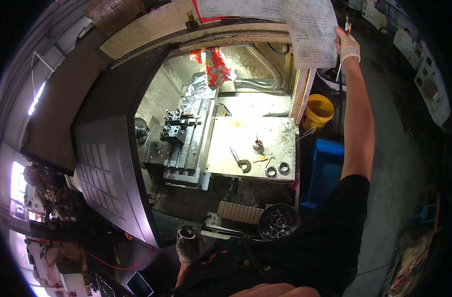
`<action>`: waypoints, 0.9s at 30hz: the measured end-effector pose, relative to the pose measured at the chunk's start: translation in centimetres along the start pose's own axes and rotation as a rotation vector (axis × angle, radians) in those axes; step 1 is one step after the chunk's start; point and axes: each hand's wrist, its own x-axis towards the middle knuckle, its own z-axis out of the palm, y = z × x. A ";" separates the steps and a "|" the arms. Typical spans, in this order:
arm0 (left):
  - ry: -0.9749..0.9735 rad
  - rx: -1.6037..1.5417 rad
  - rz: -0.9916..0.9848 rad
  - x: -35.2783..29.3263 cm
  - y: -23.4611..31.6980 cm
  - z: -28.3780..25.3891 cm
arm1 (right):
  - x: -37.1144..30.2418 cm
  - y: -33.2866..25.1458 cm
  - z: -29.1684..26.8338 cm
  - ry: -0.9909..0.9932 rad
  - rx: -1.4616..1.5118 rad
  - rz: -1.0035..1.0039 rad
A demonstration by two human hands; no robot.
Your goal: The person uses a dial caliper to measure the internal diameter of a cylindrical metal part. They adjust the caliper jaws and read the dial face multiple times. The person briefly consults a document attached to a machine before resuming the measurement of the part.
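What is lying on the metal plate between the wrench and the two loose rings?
In the head view, a small yellow-handled tool lies between the wrench and the rings.

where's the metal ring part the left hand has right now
In the head view it sits low and left of centre: the left hand holds the metal ring upright in front of the machine, left of the dark bowl of rings.

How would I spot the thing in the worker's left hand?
Find the lathe's dark sloping door, then drop to its bottom corner near the person's body. There the gloved left hand grips a short metal cylinder, hollow and open-topped, unlike the flat rings in the bowl.
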 end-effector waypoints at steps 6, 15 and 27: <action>0.007 0.140 0.081 0.3 -0.4 -0.3 | 0.7 0.3 -0.2 -0.013 0.040 0.037; 0.061 0.069 0.073 0.1 -0.4 0.1 | 0.4 0.7 -0.1 -0.005 0.052 0.003; 0.010 0.104 0.074 0.2 -0.4 0.2 | 0.0 0.2 -0.3 -0.020 0.056 -0.009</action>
